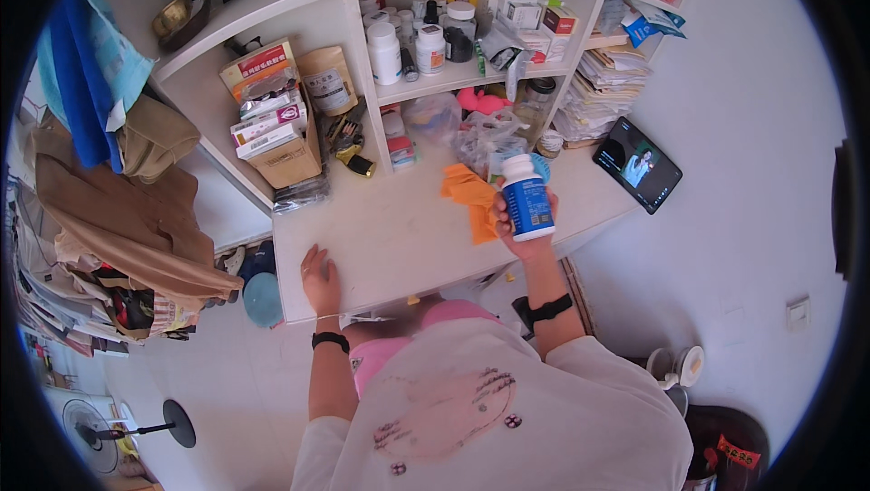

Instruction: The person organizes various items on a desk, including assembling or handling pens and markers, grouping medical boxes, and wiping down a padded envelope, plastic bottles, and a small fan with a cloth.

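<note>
A white plastic bottle with a blue label [528, 204] rests in my right hand [537, 244], its white cap pointing away from me and its printed side up. The fingers wrap around it from below, above the right part of the desk. An orange cloth [469, 192] lies just left of that hand, partly hidden behind it. My left hand [321, 280] lies on the left front part of the white desk [394, 232], holding nothing, fingers somewhat apart.
Shelves behind the desk hold several white bottles [384, 52] and medicine boxes [559, 22]. A cardboard box [289, 158] with packages stands at the back left. Crumpled plastic bags [489, 141] lie behind the cloth. A tablet [637, 164] and stacked papers [601, 86] are to the right.
</note>
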Demonstrator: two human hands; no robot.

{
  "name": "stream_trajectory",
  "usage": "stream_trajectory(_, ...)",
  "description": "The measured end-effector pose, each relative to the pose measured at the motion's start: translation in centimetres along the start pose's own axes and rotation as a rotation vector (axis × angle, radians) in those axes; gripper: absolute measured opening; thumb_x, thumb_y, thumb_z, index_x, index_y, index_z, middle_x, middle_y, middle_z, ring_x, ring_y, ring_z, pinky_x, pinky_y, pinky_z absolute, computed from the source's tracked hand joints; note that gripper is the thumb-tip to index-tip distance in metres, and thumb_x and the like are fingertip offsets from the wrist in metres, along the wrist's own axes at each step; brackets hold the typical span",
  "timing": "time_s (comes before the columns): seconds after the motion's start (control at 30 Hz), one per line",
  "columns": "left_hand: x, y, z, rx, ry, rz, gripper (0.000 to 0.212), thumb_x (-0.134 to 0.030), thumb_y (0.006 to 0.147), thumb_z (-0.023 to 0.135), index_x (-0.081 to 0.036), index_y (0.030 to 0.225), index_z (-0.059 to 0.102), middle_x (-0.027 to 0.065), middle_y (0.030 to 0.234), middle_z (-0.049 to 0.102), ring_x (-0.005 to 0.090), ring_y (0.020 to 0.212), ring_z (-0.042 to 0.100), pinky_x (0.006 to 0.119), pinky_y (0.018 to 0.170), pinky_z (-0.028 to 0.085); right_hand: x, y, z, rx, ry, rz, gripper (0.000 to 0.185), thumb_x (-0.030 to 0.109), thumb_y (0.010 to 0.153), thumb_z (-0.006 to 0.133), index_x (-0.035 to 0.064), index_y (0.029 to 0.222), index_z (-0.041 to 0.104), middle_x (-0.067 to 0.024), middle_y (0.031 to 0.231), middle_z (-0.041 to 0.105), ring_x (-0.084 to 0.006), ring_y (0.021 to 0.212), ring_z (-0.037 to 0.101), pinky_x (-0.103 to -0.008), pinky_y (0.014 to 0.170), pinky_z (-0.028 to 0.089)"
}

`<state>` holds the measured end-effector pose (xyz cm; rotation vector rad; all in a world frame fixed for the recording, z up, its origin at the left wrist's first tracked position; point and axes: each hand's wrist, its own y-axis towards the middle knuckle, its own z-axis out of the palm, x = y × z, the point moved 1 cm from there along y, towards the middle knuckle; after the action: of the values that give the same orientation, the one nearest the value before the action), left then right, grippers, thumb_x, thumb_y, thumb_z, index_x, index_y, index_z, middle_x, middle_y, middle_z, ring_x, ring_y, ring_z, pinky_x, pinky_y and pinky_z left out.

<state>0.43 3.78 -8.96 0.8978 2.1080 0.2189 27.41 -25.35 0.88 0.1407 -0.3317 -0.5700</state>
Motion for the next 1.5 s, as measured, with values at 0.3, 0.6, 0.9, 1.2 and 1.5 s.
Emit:
stream_trajectory(0.3, 0.2, 0.1, 0.4, 0.008, 0.01, 0.037, 0.027, -0.005, 0.078, 0.062, -0.004, 0.105, 0.065, 0.0172, 0.124, 0.058, 0.0342, 0.116, 0.052, 0.04, 0.1, 0.04, -7.1, 1.4, 0.2, -0.453, -1.518, -0.295, 0.068, 0.043, 0.08, 0.068, -0.0027, 0.125, 0.046, -0.0124, 0.104, 0.063, -0.0225, 0.086, 0.064, -0.0317, 0.07, 0.053)
stream_trajectory(0.6, -11.5, -3.0, 4.7, 0.439, -1.372, -0.682, 0.061, -0.058, 0.093, 0.039, -0.008, 0.124, 0.051, 0.006, 0.113, 0.058, 0.0234, 0.105, 0.058, 0.04, 0.089, 0.047, -12.4, 1.7, 1.2, -0.183, -1.815, -0.144, 0.043, 0.038, 0.088, 0.06, 0.0052, 0.116, 0.057, -0.0142, 0.095, 0.064, -0.0323, 0.084, 0.062, -0.04, 0.073, 0.049)
stream_trajectory(0.9, -11.2, -2.2, 2.1, 0.367, -1.573, -1.022, 0.067, -0.075, 0.083, 0.04, -0.014, 0.101, 0.061, 0.0067, 0.087, 0.064, 0.0262, 0.089, 0.063, 0.046, 0.08, 0.049, -6.1, 2.9, -8.7, -0.506, -2.662, -0.091, 0.028, 0.01, 0.079, 0.062, 0.0043, 0.106, 0.063, -0.0127, 0.1, 0.061, -0.0273, 0.096, 0.06, -0.0401, 0.076, 0.049)
stream_trajectory(1.2, -10.4, -5.4, 4.3, 0.352, -1.562, -0.71, 0.051, -0.05, 0.099, 0.032, -0.016, 0.136, 0.038, 0.008, 0.121, 0.055, 0.0223, 0.112, 0.055, 0.041, 0.095, 0.045, -16.9, -0.6, 6.4, 0.319, -2.209, -0.513, 0.04, 0.015, 0.082, 0.06, 0.0077, 0.121, 0.056, -0.0155, 0.136, 0.044, -0.0293, 0.122, 0.047, -0.0385, 0.099, 0.04)
stream_trajectory(1.5, -13.8, -4.9, 2.3, 0.529, -1.553, -0.736, 0.064, -0.064, 0.092, 0.033, -0.014, 0.131, 0.046, 0.002, 0.119, 0.057, 0.0185, 0.108, 0.057, 0.036, 0.091, 0.047, -14.9, 4.3, 3.4, -0.086, -1.03, 0.278, 0.053, 0.023, 0.089, 0.052, 0.0009, 0.135, 0.04, -0.0184, 0.14, 0.038, -0.0332, 0.124, 0.044, -0.0369, 0.103, 0.036)
